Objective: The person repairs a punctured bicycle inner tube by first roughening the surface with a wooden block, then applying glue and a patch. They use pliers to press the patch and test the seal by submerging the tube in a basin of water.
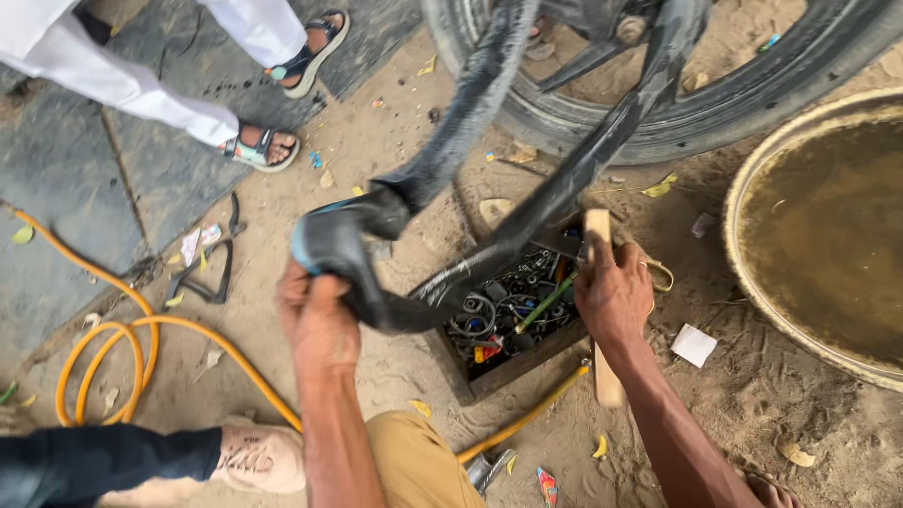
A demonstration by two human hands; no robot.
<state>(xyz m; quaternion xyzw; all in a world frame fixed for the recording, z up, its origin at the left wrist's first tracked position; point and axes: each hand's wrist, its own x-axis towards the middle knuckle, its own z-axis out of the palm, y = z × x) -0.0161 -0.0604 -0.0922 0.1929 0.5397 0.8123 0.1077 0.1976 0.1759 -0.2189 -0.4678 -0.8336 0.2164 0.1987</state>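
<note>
1. Gripping a fold of black rubber inner tube [376,273], the left hand [318,315] is closed tight around it, fingers wrapped over the bend where the tube doubles back.
2. The right hand [613,293] is closed around a pale wooden stick [600,310] that stands roughly upright, its top showing above the fingers and its lower end below the wrist on the sandy ground [752,404].
3. From the left hand the inner tube runs up and away in two limp strands towards a black tyre [715,108] well beyond both hands.
4. Between the two hands, just below the tube, sits an open wooden box [513,325] packed with dark metal parts, rings and small tools, a green-handled one among them.
5. To the right of the right hand lies a small white scrap of paper [694,344]; further right is a wide round basin [828,235] holding murky brown water.
6. Left of the left hand, an orange hose [132,339] loops over the ground and passes below the box.
7. Near the left forearm is the person's own knee in tan cloth [414,461], and beside it a light-coloured shoe [259,458] on a dark-trousered leg.
8. Far above the left hand, another person in white trousers stands in sandals [259,148] on grey paving [66,179].
9. A bent black strap-like piece [212,273] lies on the ground between the hose and the left hand.
</note>
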